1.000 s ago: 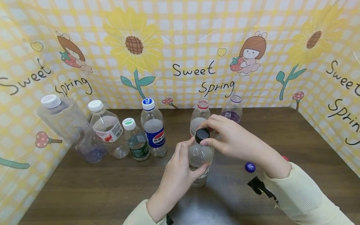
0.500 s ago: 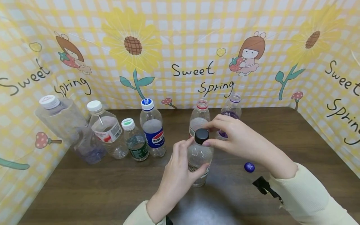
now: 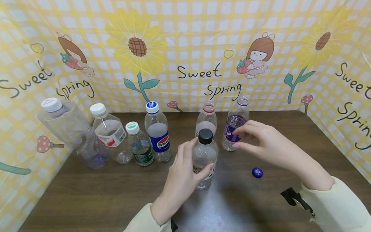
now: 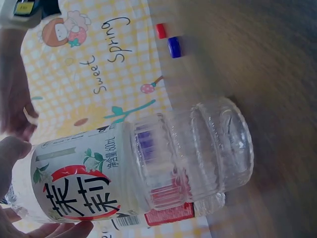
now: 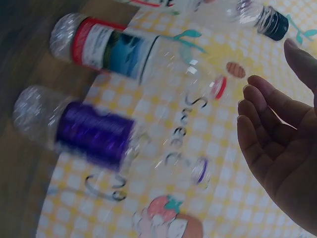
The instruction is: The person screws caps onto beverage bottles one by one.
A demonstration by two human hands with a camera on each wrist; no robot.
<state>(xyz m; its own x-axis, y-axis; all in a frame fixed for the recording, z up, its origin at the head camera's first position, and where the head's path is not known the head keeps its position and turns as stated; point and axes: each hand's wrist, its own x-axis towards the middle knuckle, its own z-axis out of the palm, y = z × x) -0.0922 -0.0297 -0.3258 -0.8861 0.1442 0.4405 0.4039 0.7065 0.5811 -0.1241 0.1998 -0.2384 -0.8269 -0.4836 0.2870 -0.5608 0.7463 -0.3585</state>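
My left hand (image 3: 180, 175) grips a clear plastic bottle (image 3: 204, 155) around its upper body, thumb on one side and fingers on the other. The bottle wears a black cap (image 3: 205, 136), and the left wrist view shows its white label (image 4: 77, 178) with large black characters. My right hand (image 3: 268, 143) is off the cap, its fingers loosely bent and holding nothing. Behind that hand stands an uncapped bottle with a purple label (image 3: 232, 130). Another uncapped bottle, with a red neck ring (image 3: 208, 108), is partly hidden behind the held one.
On the left stand several capped bottles, among them a blue-labelled Pepsi bottle (image 3: 158, 138), a small green-labelled bottle (image 3: 142, 151) and a large dented bottle (image 3: 69, 125). A blue cap (image 3: 257, 172) and a red cap (image 4: 161, 30) lie on the table. Patterned cloth (image 3: 185, 38) walls the back and sides.
My right hand has let go of the black cap and moved off to the right, baring the purple-labelled bottle. My left hand keeps its grip, and the bottle has shifted slightly.
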